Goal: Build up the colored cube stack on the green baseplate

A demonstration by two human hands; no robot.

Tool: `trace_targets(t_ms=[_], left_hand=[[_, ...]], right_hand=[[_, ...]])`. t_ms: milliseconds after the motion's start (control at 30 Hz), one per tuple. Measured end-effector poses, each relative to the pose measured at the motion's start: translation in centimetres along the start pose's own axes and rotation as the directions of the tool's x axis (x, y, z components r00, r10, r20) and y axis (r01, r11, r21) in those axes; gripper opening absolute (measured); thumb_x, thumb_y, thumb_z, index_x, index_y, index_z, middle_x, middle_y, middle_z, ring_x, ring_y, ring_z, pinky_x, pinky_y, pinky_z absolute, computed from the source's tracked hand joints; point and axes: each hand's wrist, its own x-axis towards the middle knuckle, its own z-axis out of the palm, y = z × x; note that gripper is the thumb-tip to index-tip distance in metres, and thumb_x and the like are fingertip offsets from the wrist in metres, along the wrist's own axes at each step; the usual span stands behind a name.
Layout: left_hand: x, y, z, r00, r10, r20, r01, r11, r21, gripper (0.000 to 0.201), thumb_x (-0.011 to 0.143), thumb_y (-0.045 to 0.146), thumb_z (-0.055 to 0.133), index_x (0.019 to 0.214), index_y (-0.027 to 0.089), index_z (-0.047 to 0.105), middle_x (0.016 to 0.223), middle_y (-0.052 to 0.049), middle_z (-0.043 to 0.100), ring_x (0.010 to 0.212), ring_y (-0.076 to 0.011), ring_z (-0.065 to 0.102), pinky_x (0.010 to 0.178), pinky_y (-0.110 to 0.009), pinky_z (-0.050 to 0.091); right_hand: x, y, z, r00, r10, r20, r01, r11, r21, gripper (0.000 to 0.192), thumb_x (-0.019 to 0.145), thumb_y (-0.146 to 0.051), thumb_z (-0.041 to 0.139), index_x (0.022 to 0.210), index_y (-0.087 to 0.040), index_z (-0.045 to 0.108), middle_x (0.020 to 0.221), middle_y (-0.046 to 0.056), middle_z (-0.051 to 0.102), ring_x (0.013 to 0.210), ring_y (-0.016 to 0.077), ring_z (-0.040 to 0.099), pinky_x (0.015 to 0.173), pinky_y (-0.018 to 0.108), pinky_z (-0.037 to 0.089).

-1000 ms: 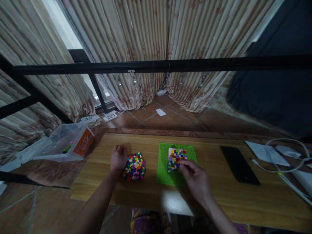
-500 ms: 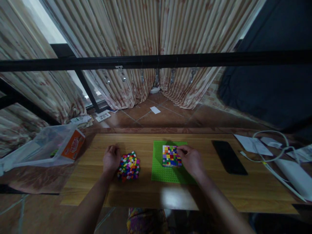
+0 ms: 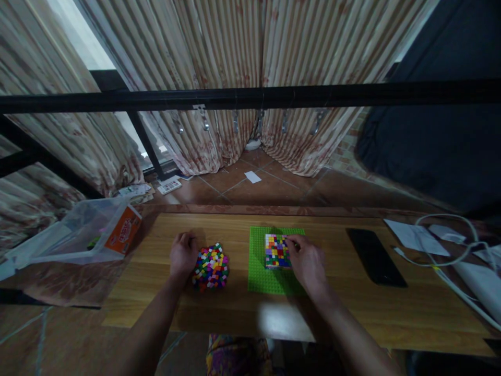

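A green studded baseplate [image 3: 256, 279] lies on the wooden table. On it stands a square block of small multicoloured bricks [image 3: 277, 250]. My right hand [image 3: 309, 261] is at the block's right edge, thumb and forefinger pinched together; whatever is between them is too small to make out. To the left, a heap of loose coloured bricks [image 3: 211, 267] is spread on the table. My left hand [image 3: 183, 254] rests against the heap's left side with its fingers curled in, and their tips are hidden.
A black phone [image 3: 376, 257] lies right of the baseplate. White cables [image 3: 457, 284] and papers [image 3: 415, 237] cover the table's far right. Beyond the left edge stands a clear plastic bin [image 3: 84, 230] with an orange label. A dark rail [image 3: 235, 97] crosses in front of the curtains.
The whole view has shifted slightly, so everything sits a little further right. My right hand has come slightly lower over the block's right side. My left hand stays by the heap.
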Motion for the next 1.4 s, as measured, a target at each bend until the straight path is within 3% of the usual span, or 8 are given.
trace_targets(t_ms=[200, 333, 500, 667, 833, 933, 1200, 1400], left_hand=[[0.0, 0.0, 0.1, 1.0, 0.001, -0.008, -0.001, 1.0, -0.021, 0.017, 0.082, 0.022, 0.046, 0.085, 0.019, 0.062, 0.096, -0.009, 0.065, 0.092, -0.0235, 0.062, 0.084, -0.035, 0.051], [-0.1, 0.0, 0.2, 1.0, -0.001, -0.005, 0.001, 1.0, -0.02, 0.017, 0.082, 0.02, 0.046, 0.084, 0.02, 0.062, 0.096, -0.009, 0.064, 0.092, -0.0229, 0.062, 0.084, -0.034, 0.051], [-0.2, 0.2, 0.1, 1.0, -0.001, -0.011, 0.001, 1.0, -0.016, 0.017, 0.083, 0.019, 0.046, 0.084, 0.02, 0.062, 0.094, -0.009, 0.064, 0.091, -0.0227, 0.062, 0.083, -0.034, 0.05], [-0.3, 0.3, 0.1, 1.0, -0.021, 0.004, 0.021, 1.0, 0.0, 0.016, 0.083, 0.02, 0.047, 0.084, 0.019, 0.063, 0.095, -0.009, 0.064, 0.092, -0.0233, 0.062, 0.083, -0.034, 0.05], [-0.3, 0.1, 0.2, 1.0, -0.021, 0.0, 0.021, 1.0, -0.012, 0.017, 0.083, 0.02, 0.046, 0.085, 0.02, 0.063, 0.097, -0.009, 0.064, 0.093, -0.0232, 0.062, 0.083, -0.034, 0.05], [-0.3, 0.1, 0.3, 1.0, -0.012, -0.006, 0.012, 1.0, -0.017, 0.017, 0.084, 0.02, 0.046, 0.086, 0.02, 0.063, 0.097, -0.009, 0.064, 0.095, -0.0232, 0.061, 0.085, -0.034, 0.05], [-0.4, 0.3, 0.2, 1.0, -0.012, -0.008, 0.012, 0.999, -0.032, 0.018, 0.083, 0.017, 0.045, 0.085, 0.02, 0.063, 0.095, -0.008, 0.064, 0.094, -0.0222, 0.06, 0.087, -0.034, 0.049], [-0.4, 0.3, 0.2, 1.0, -0.028, -0.005, 0.028, 0.999, -0.027, 0.02, 0.083, 0.018, 0.044, 0.086, 0.019, 0.064, 0.097, -0.009, 0.063, 0.094, -0.0229, 0.06, 0.085, -0.034, 0.049]], right_hand=[[-0.4, 1.3, -0.6, 0.997, 0.073, -0.028, -0.069, 0.991, 0.113, 0.04, 0.089, -0.046, 0.043, 0.092, -0.018, 0.071, 0.086, 0.01, 0.074, 0.073, 0.0219, 0.066, 0.07, 0.033, 0.047], [0.0, 3.0, 0.2, 0.983, 0.173, -0.067, -0.15, 0.954, 0.26, 0.048, 0.083, -0.056, 0.052, 0.101, -0.015, 0.069, 0.099, 0.014, 0.072, 0.09, 0.026, 0.066, 0.08, 0.039, 0.049], [1.0, 3.6, 2.1, 0.958, 0.274, 0.079, -0.278, 0.834, 0.476, 0.058, 0.074, -0.061, 0.062, 0.111, -0.016, 0.067, 0.11, 0.013, 0.07, 0.098, 0.0263, 0.065, 0.086, 0.041, 0.051], [1.0, 2.9, 2.6, 0.929, 0.294, 0.225, -0.37, 0.737, 0.566, 0.053, 0.07, -0.062, 0.066, 0.1, -0.018, 0.072, 0.092, 0.007, 0.074, 0.082, 0.0227, 0.067, 0.075, 0.037, 0.053], [1.0, 2.6, 2.5, 0.904, 0.353, 0.242, -0.421, 0.626, 0.656, 0.049, 0.061, -0.058, 0.075, 0.091, -0.019, 0.073, 0.085, 0.005, 0.074, 0.075, 0.0203, 0.067, 0.069, 0.033, 0.054], [1.0, 2.4, 2.5, 0.901, 0.361, 0.239, -0.42, 0.596, 0.685, 0.047, 0.06, -0.055, 0.077, 0.089, -0.019, 0.073, 0.084, 0.004, 0.074, 0.074, 0.0194, 0.066, 0.067, 0.032, 0.054], [1.2, 2.8, 2.2, 0.916, 0.301, 0.266, -0.4, 0.635, 0.661, 0.05, 0.063, -0.061, 0.073, 0.091, -0.019, 0.073, 0.088, 0.006, 0.076, 0.079, 0.0226, 0.069, 0.069, 0.034, 0.055], [1.9, 2.8, 1.6, 0.873, 0.34, 0.349, -0.487, 0.606, 0.629, 0.05, 0.073, -0.065, 0.063, 0.087, -0.018, 0.074, 0.083, 0.006, 0.076, 0.08, 0.0219, 0.07, 0.07, 0.032, 0.054]])
